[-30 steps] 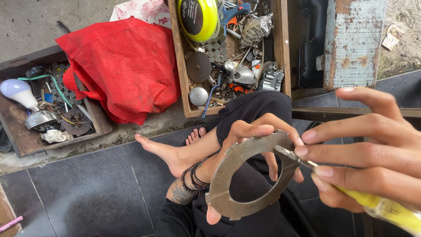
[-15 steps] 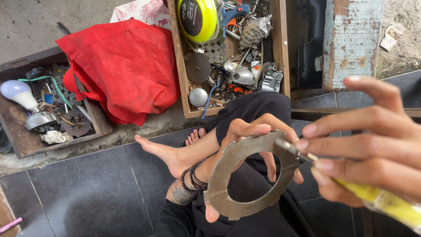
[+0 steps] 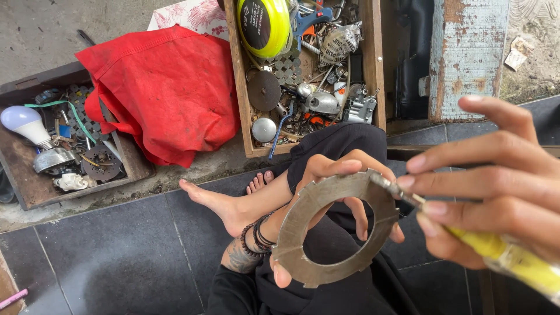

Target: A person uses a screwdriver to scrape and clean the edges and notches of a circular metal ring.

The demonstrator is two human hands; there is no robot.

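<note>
The left hand [image 3: 326, 198] pinches a notched metal ring [image 3: 337, 228]; the right hand [image 3: 496, 192] grips a yellow-handled screwdriver [image 3: 466, 233], its tip touching the ring at two o'clock.

Dull grey metal ring [image 3: 338, 227], yellow-handled tool [image 3: 513, 262], bright red cloth [image 3: 166, 87], yellow-green spool [image 3: 263, 26], dark grey tiled floor [image 3: 105, 256].

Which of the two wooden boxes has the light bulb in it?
The dark wooden box on the far left, beside the red cloth. Its white bulb sets it apart; the other box holds a yellow spool.
</note>
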